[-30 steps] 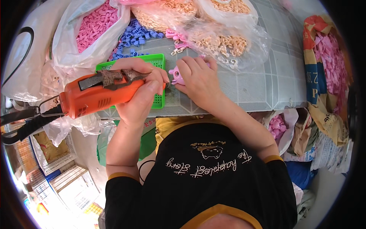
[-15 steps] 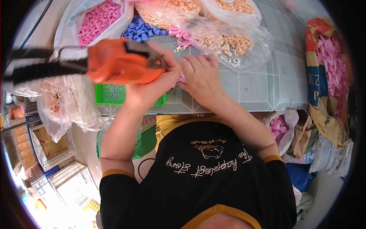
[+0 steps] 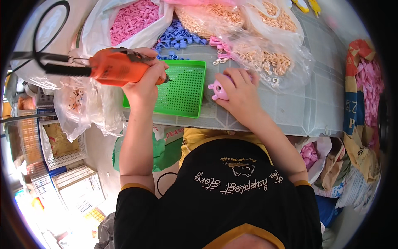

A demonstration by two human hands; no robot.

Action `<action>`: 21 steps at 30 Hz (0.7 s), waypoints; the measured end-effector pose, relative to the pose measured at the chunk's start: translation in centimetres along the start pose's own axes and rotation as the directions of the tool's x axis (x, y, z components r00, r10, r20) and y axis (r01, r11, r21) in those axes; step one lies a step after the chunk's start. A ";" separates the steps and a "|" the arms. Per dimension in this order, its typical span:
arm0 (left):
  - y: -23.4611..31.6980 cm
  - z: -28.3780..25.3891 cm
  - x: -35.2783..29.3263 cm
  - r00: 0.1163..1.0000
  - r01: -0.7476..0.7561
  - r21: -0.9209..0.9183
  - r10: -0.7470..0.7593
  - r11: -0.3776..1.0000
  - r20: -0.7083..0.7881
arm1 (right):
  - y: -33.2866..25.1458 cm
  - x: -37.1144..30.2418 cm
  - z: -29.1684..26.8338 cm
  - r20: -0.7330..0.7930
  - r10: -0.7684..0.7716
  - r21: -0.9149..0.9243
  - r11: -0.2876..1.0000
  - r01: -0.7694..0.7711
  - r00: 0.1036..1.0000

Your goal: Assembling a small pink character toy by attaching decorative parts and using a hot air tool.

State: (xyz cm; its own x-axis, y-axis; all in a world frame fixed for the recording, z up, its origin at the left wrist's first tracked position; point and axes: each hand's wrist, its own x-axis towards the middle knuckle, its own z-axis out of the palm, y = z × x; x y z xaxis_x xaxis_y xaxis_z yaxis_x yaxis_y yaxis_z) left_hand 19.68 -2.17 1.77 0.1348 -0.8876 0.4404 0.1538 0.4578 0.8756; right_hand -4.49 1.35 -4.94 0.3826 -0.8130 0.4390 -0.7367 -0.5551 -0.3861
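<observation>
My left hand is wrapped round an orange electric screwdriver. Its dark tip points right, above the green perforated tray. Any small parts under that hand and wrist are hidden. To the right of the tray, my right hand grips a rounded pink plastic piece with small ear-like bumps and a dark hole. Fingers cover most of the piece. Just beyond this hand lie pink clips and a clear bag of cream-coloured clasps.
Heaps of blue parts and a white bag of pink strips stand at the back. A black cable loops at upper left. On the right is a paper sack of pink pieces. The table's front edge runs before me.
My hands, earlier close together over the pink piece, are now apart. The screwdriver has drawn away from the piece, and its tip hangs over the tray, now more fully visible.
</observation>
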 end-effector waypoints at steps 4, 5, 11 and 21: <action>-1.2 -0.9 -0.1 1.000 0.021 0.050 -0.020 0.999 -0.019 | 0.1 0.0 -0.1 0.002 -0.047 0.003 0.999 0.047 0.999; -1.3 -0.9 -0.2 1.000 0.013 0.052 -0.012 0.999 -0.020 | 0.2 0.0 -0.1 0.004 -0.048 0.003 0.999 0.048 0.999; -1.9 -0.9 0.0 1.000 -0.017 0.029 0.017 0.999 -0.022 | 0.2 0.2 0.0 -0.002 -0.048 -0.002 0.999 0.048 0.999; -1.6 -0.6 -0.4 0.999 -0.004 0.075 0.007 0.997 -0.036 | 0.3 0.0 0.3 -0.014 -0.042 -0.007 0.999 0.042 0.999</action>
State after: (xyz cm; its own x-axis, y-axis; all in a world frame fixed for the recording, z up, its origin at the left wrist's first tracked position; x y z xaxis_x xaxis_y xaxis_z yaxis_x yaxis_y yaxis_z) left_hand 19.98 -2.53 0.08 0.1709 -0.8820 0.4392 0.0790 0.4566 0.8862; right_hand -4.57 1.09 -5.26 0.4054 -0.7862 0.4665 -0.7240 -0.5877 -0.3611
